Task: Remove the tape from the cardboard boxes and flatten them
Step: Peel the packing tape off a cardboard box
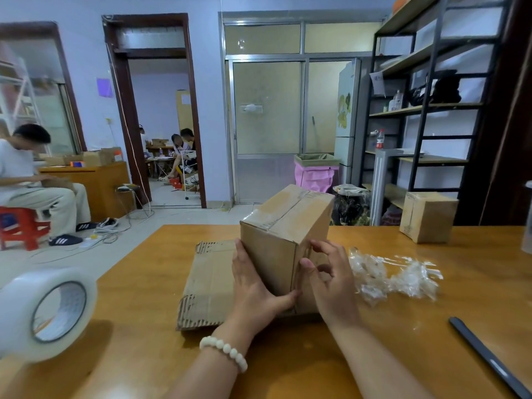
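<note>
A taped cardboard box (280,226) stands on the wooden table (144,326), partly on top of a flattened cardboard piece (207,283). Clear tape runs over its top seam and down its near face. My left hand (253,286) lies flat against the box's left side, with the thumb reaching round the near corner. My right hand (328,277) is at the near right face, thumb and curled index finger pinching at the tape strip (309,251) there, the other fingers spread. A second taped box (427,217) stands at the table's far right.
Crumpled clear tape (397,277) lies right of my right hand. A big roll of clear tape (43,312) sits at the near left edge. A dark slim tool (483,355) lies at the near right. A person sits on a red stool at the far left.
</note>
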`<move>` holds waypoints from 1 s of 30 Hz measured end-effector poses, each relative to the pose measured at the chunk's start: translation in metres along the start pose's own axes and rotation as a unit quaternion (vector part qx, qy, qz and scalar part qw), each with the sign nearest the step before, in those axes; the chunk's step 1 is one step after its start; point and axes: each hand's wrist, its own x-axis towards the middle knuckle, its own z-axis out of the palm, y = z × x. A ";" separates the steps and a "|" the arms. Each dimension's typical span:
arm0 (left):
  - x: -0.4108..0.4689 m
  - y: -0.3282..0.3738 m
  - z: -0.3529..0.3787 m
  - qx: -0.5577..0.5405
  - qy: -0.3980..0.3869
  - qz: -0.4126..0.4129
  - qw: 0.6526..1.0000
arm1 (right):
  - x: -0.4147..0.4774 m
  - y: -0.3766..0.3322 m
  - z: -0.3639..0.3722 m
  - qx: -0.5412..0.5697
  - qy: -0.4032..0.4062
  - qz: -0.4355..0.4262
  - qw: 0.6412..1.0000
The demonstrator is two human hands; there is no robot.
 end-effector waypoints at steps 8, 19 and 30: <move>-0.001 0.001 0.000 -0.013 0.005 -0.004 1.000 | -0.001 0.004 -0.001 -0.016 -0.021 -0.039 0.999; 0.001 -0.002 0.001 -0.010 0.002 0.020 1.000 | 0.002 0.007 0.001 -0.015 0.005 -0.084 0.996; 0.001 -0.001 0.003 0.010 0.003 0.003 1.000 | 0.000 0.006 0.003 -0.058 0.014 -0.147 0.987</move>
